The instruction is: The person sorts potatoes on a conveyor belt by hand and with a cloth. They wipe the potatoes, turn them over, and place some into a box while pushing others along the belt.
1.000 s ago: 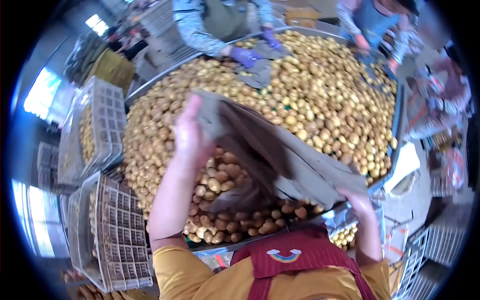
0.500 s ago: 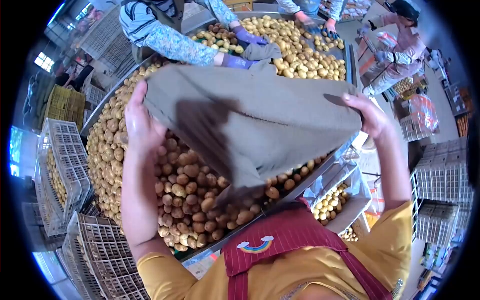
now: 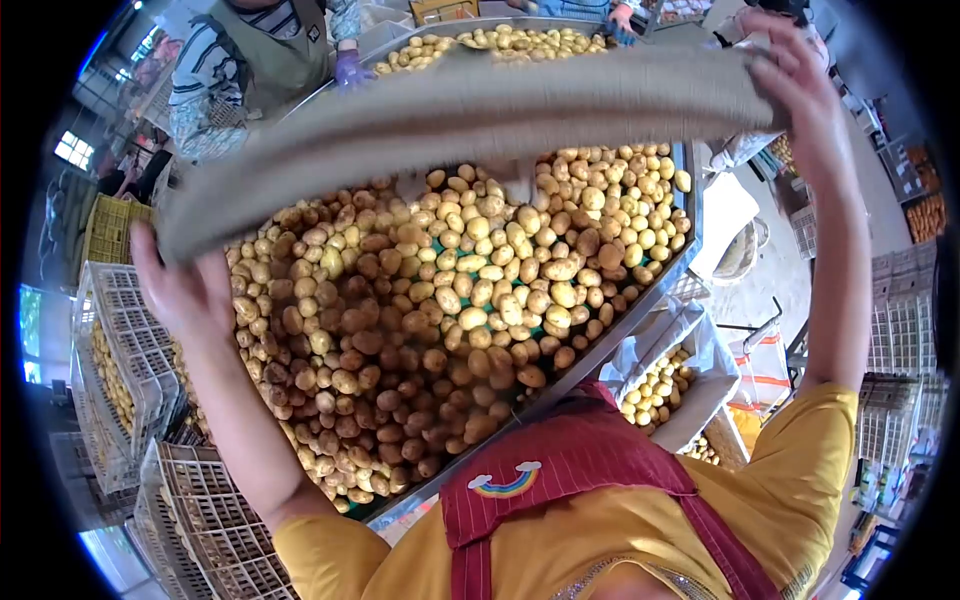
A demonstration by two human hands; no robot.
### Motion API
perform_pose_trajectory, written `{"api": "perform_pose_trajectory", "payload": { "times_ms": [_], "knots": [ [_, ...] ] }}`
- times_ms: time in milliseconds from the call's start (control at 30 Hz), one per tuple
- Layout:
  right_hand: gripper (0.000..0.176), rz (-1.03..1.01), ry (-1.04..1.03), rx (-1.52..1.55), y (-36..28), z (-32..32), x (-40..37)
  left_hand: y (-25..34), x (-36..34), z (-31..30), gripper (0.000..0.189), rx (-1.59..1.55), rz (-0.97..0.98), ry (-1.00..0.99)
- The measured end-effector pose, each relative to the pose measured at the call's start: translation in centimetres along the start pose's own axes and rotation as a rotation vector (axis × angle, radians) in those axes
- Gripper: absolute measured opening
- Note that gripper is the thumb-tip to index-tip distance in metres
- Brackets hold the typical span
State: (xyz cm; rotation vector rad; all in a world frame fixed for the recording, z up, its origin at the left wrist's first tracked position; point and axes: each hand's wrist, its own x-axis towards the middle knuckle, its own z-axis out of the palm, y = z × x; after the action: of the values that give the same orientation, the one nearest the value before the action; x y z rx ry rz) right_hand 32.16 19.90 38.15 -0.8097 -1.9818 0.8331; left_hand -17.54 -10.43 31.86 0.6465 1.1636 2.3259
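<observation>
A grey-brown cloth [image 3: 480, 112] is stretched between my two hands, held in the air above the potatoes [image 3: 500, 300] and blurred by motion. My left hand [image 3: 190, 285] grips its lower left end, with the fingers partly hidden by the fabric. My right hand [image 3: 805, 85] is closed on the opposite end, higher up at the upper right. Beneath the cloth, the potatoes cover a metal-edged sorting table [image 3: 640, 300], with patches of green surface showing between them. The cloth hides part of the far potatoes.
A lined box [image 3: 690, 410] of potatoes stands by the table's right edge. Plastic crates [image 3: 215, 510] are stacked at the left, and more crates [image 3: 905, 310] stand at the right. Across the table is a co-worker's purple-gloved hand [image 3: 350, 68]; another gloved hand [image 3: 621, 25] is farther back.
My hands have spread apart, the right one rising and the left moving outward. The cloth has swung upward and away, uncovering potatoes in the middle. The co-worker's gloved hands have drawn back.
</observation>
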Motion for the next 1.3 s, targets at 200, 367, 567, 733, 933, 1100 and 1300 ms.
{"api": "perform_pose_trajectory", "payload": {
  "times_ms": [200,367,567,733,933,1100,1300],
  "knots": [
    [0.027,0.284,-0.64,-0.59,11.7,3.5,-13.3,-6.9,-17.4,-9.7,0.046,1.457,-0.316,-0.432],
    [0.076,0.025,-0.577,-0.527,13.7,16.0,-16.7,-13.7,-16.9,-5.3,0.05,1.399,-0.118,-0.508],
    [0.062,-0.36,-0.66,-0.563,22.4,27.3,-15.3,-32.0,-10.3,-2.5,0.062,1.599,0.268,-1.167],
    [0.058,-0.327,-0.777,-0.437,27.8,27.9,-7.6,-37.1,-1.6,-0.6,0.056,1.749,0.406,-1.163],
    [0.078,-0.063,-0.475,-0.377,27.4,31.0,-8.0,-39.2,-2.2,-2.4,0.064,1.714,0.37,-0.87],
    [0.111,0.019,-0.84,-0.472,19.9,26.5,-17.0,-29.8,-12.6,-2.2,0.114,1.733,-0.138,-1.38],
    [0.107,-0.082,-0.941,-0.52,24.3,26.1,-11.9,-32.5,-8.8,-0.4,0.092,1.707,0.007,-1.431]
  ]
}}
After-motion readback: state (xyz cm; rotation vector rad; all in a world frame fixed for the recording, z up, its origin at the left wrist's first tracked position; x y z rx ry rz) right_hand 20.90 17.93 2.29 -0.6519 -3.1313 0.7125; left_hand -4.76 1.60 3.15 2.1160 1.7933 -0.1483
